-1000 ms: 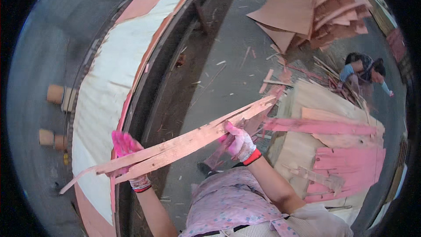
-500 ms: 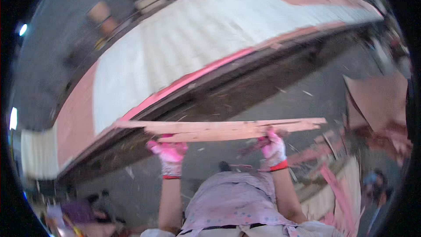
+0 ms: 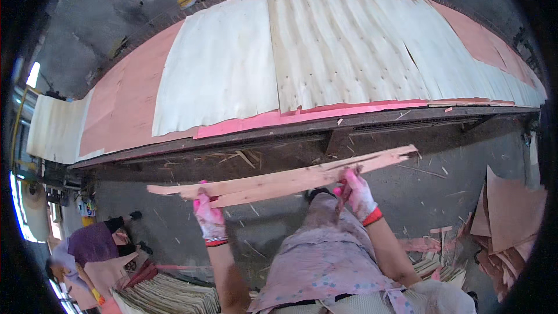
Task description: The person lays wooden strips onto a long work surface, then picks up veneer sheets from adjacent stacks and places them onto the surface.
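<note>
A long pinkish veneer strip (image 3: pixel 273 185) is being held up in midair with both hands, kinda slantwise, with its right end higher than its left. It's positioned in front of the apron (image 3: pixel 325 267), over the littered floor (image 3: pixel 401 197) and on the near side of the long table (image 3: pixel 261 135). The strip is gripped by the left hand (image 3: pixel 209 212) not far from its left end, with the fingers partly hidden by the wood. The lower edge is pinched by the right hand (image 3: pixel 356 193) further along, right around where the strip is split. What looks like a narrow darker scrap (image 3: pixel 342 203) is seen hanging at the right hand, but whether it's actually gripped too can't be told. White gloves stained pink are worn on both hands, red cuffs and all.

The table is covered in wavy whitish veneer sheets (image 3: pixel 215 64), with pinkish sheets (image 3: pixel 131 90) laid at either side of them and a brighter pink edge peeking out along the front. More reddish-brown sheets (image 3: pixel 514 209) are heaped at the far right. At lower left a co-worker (image 3: pixel 93 243) in purple is seen bent over, near a stack of thin sheets (image 3: pixel 165 293). Wood splinters (image 3: pixel 247 158) are scattered pretty much everywhere on the floor.
</note>
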